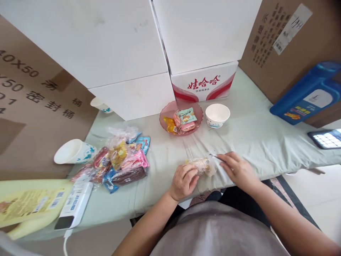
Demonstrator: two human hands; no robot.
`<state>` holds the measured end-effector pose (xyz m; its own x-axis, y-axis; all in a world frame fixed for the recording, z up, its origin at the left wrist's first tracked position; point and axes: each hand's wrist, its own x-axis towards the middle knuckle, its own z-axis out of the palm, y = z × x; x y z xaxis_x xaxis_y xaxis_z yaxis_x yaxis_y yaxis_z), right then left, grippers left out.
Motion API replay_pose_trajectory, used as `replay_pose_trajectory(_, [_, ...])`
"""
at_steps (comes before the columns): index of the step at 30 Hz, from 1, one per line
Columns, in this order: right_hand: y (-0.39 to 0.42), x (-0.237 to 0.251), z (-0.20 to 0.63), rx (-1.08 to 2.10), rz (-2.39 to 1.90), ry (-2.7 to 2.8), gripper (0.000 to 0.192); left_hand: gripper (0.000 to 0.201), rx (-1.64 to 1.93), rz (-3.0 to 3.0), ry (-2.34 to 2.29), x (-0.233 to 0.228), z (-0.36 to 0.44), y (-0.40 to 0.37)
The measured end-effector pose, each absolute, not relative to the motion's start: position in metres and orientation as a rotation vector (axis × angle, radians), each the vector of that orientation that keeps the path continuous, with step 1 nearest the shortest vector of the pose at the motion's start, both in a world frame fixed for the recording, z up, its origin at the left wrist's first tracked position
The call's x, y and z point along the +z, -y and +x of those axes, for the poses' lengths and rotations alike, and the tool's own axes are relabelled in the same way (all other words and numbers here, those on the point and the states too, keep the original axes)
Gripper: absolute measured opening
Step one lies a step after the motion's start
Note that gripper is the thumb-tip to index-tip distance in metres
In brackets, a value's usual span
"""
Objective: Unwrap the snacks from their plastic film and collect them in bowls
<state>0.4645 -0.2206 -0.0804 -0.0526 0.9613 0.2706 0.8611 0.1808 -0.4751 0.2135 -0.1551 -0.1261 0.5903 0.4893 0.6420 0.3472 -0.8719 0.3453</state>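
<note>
My left hand [184,180] is closed on a snack in a clear plastic wrapper [200,165], holding it down near the table's front edge. My right hand [238,172] pinches a thin dark tool [217,157], its tip pointing left toward the wrapper; its exact kind is too small to tell. Behind the hands stands a pink glass bowl [163,122] with several wrapped snacks [187,115] in it. A white paper cup [217,113] stands upright to the right of the bowl.
A heap of packaged snacks [128,158] lies at left, beside a tipped paper cup [76,152]. Nearby are a white power strip [77,202] and a yellow bottle [32,202]. White cartons [204,81] line the back. A blue bottle [306,97] and a phone [326,138] are at right.
</note>
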Motion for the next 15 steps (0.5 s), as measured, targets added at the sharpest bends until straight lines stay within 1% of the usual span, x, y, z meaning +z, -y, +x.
replay_pose_trajectory(2, [0.216,-0.074,0.438,0.314,-1.59,2.121,0.031,0.031,1.143,2.566,-0.768,-0.127,0.214,0.154])
replay_pose_trajectory(4, [0.214,-0.073,0.43,0.356,-1.58,2.265,0.029,0.033,1.12,2.479,-0.832,-0.128,0.215,0.153])
replay_pose_trajectory(7, [0.216,-0.08,0.456,0.375,-1.74,2.27,0.029,0.033,1.056,2.402,-0.868,-0.127,0.216,0.151])
replay_pose_trajectory(9, [0.218,-0.088,0.491,0.29,-1.915,2.171,0.031,0.026,1.024,2.379,-0.861,-0.126,0.216,0.149])
replay_pose_trajectory(12, [0.22,-0.097,0.533,0.052,-2.151,2.009,0.033,0.013,1.065,2.221,-0.936,-0.127,0.216,0.144])
replay_pose_trajectory(15, [0.222,-0.096,0.536,-0.07,-2.098,1.9,0.031,0.017,1.294,1.801,-1.18,-0.131,0.213,0.138])
